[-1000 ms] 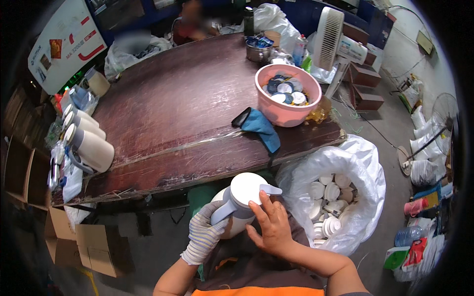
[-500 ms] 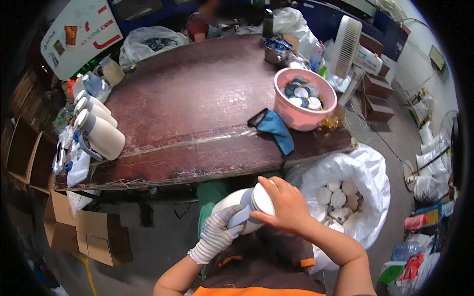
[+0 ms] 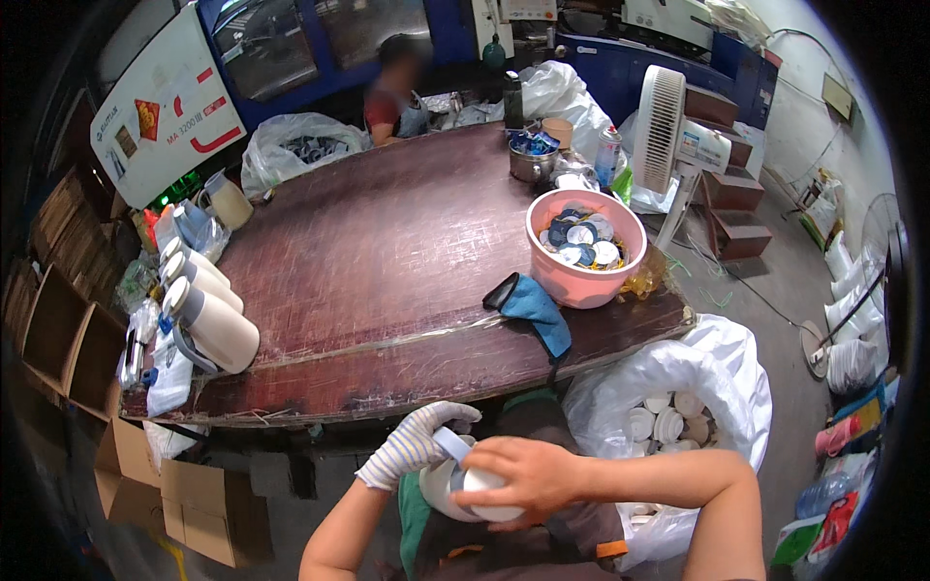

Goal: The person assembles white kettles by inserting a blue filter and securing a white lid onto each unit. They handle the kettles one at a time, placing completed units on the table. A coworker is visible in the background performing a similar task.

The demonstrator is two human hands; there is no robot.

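Gripping the white lid (image 3: 481, 480) with your bare right hand (image 3: 531, 476), your striped-gloved left hand (image 3: 411, 447) at the grey-blue handle (image 3: 450, 443), its closure impossible to tell, you could let the cream jug (image 3: 438, 491), tilted between you and the brown table (image 3: 387, 271), twist or slip if that left hold is loose.

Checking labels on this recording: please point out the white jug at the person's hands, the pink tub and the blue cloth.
White jug (image 3: 438, 490): head view, on its body.
Pink tub (image 3: 579, 289): head view, on its outer wall.
Blue cloth (image 3: 539, 314): head view, on its middle.
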